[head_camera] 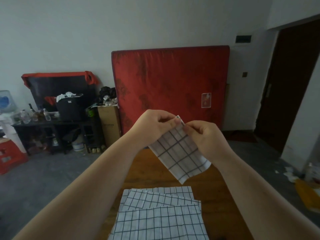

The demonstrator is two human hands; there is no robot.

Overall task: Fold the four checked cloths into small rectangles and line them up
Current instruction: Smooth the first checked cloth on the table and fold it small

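While its top corner is pinched by left hand and right hand, one checked cloth is held aloft, seemingly to square edges; other cloths are left stacked on counter.

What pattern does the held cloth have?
Dark grid lines on white, on the held cloth; head view.

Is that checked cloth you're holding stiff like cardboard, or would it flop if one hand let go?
Probably floppy: the held cloth hangs down limp from where the left hand and right hand pinch its top corner. Likely light too, since a pinch alone carries it. It shouldn't roll; the other cloths lie flat on the table.
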